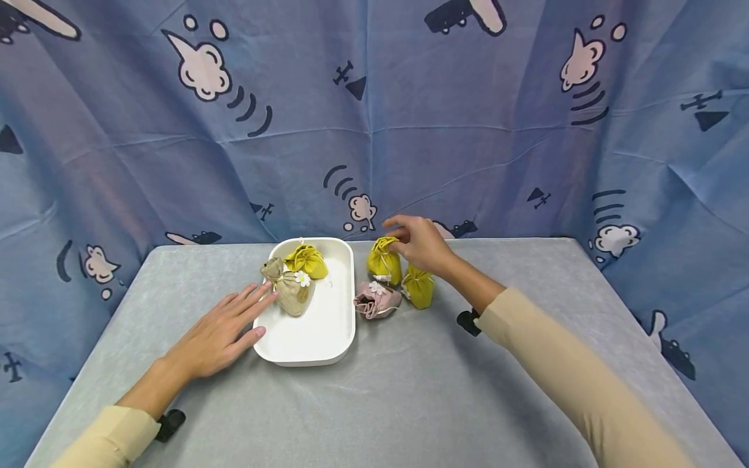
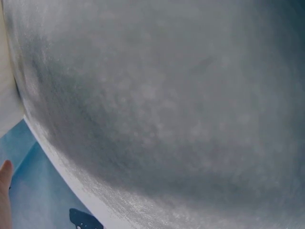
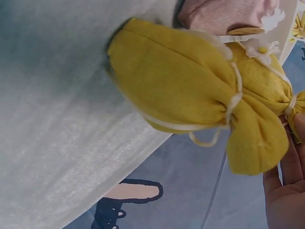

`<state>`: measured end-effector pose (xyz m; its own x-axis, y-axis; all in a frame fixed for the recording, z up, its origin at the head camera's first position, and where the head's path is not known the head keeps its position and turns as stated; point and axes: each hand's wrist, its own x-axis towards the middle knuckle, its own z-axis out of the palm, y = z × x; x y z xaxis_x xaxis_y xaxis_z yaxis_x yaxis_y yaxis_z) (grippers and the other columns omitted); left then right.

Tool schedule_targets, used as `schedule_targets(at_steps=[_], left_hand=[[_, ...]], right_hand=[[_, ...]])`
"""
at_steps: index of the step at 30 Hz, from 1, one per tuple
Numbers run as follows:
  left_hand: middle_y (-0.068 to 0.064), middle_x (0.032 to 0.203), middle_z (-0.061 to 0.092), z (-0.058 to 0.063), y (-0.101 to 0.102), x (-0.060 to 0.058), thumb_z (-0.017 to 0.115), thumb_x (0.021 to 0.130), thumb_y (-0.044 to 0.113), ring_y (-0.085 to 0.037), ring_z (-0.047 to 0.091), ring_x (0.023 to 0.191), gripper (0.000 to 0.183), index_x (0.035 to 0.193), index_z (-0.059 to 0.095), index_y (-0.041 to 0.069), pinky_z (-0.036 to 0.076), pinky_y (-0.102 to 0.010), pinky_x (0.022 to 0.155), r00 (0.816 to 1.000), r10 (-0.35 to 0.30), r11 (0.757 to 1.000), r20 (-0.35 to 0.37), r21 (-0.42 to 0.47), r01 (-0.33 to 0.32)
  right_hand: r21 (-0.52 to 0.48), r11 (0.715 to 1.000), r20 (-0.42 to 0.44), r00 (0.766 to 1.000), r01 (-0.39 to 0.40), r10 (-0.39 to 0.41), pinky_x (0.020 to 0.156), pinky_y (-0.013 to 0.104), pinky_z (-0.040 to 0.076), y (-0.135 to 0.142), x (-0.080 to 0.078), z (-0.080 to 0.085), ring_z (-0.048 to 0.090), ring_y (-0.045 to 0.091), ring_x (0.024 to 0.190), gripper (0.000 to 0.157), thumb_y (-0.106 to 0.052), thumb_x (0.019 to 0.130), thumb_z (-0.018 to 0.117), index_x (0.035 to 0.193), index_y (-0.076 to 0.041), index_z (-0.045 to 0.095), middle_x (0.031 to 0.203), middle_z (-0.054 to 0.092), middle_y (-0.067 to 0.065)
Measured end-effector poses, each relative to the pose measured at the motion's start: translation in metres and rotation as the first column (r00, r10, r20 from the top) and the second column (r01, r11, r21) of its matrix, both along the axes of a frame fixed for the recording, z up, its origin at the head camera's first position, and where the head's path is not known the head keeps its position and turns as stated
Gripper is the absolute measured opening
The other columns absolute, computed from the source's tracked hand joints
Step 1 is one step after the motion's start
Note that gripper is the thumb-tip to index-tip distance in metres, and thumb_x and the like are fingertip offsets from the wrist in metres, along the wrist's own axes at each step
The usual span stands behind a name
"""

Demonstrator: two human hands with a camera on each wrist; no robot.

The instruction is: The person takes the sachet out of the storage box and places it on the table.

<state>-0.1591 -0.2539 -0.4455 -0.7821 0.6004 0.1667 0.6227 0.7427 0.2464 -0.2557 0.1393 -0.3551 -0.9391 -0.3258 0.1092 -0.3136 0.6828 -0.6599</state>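
Note:
My right hand [image 1: 422, 242] pinches the gathered neck of a yellow drawstring pouch [image 1: 383, 263] to the right of a white tray [image 1: 318, 339]. In the right wrist view, fingertips of the right hand [image 3: 288, 195] meet that pouch's tied neck [image 3: 289, 105]. Beside it stands a second yellow pouch [image 1: 419, 289], large in the right wrist view; a pink pouch [image 1: 377, 303] lies against the tray's right side. Inside the tray are a beige pouch [image 1: 290, 300] with a white flower and another yellow pouch [image 1: 310, 262]. My left hand [image 1: 225, 328], fingers extended, reaches over the tray's left rim beside the beige pouch.
A grey cloth covers the table [image 1: 409, 390]. Behind it hangs a blue patterned curtain [image 1: 445, 130], close to the table's back edge. The left wrist view shows mostly blurred grey tabletop [image 2: 157, 105], with one finger [image 2: 5, 195] at its left edge.

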Motion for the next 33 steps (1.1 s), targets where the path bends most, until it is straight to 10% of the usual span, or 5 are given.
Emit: schedule_targets(at_steps=[33], left_hand=[[-0.001, 0.164, 0.023, -0.001, 0.000, 0.000, 0.049, 0.104, 0.039, -0.031, 0.022, 0.149, 0.061, 0.159, 0.027, 0.028, 0.023, -0.058, 0.115, 1.000, 0.000, 1.000, 0.001, 0.005, 0.000]], right_hand=[[-0.080, 0.994, 0.028, 0.997, -0.076, 0.078, 0.094, 0.037, 0.054, -0.015, 0.001, 0.015, 0.068, 0.026, 0.108, 0.044, -0.004, 0.090, 0.074, 0.132, -0.006, 0.061, 0.112, 0.073, 0.010]])
